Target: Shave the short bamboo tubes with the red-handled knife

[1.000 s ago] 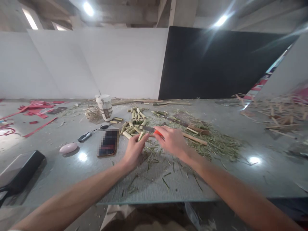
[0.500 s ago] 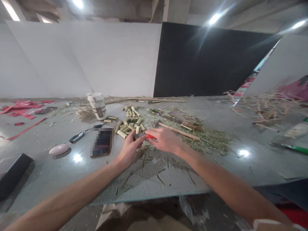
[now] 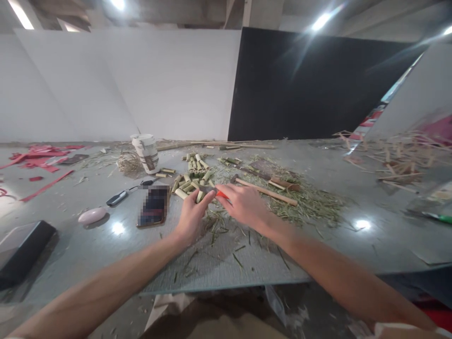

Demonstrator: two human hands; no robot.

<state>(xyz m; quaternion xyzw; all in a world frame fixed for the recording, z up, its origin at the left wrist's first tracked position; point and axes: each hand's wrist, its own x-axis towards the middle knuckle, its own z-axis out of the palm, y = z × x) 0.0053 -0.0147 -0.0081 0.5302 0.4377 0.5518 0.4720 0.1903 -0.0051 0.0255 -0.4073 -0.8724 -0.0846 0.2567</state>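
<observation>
A short pale-green bamboo tube [image 3: 200, 196] sits pinched between the thumb and fingers of the left hand [image 3: 189, 215]. The right hand [image 3: 245, 205] is curled round an orange-handled knife [image 3: 221, 194], its grey blade pointing at the tube; whether the edge touches it I cannot tell. Just beyond the left grip lies a heap of cut green-and-tan bamboo pieces [image 3: 195, 174]. To the right of the right grip and a little farther out rest a wooden-handled hammer [image 3: 268, 192] and a spread of thin green shavings [image 3: 318, 207]. Left of the left grip lies a dark smartphone [image 3: 153, 207], and well beyond that stands a white-and-brown cup [image 3: 145, 153]. Nearer than both grips, loose slivers dot the grey counter [image 3: 134, 270].
</observation>
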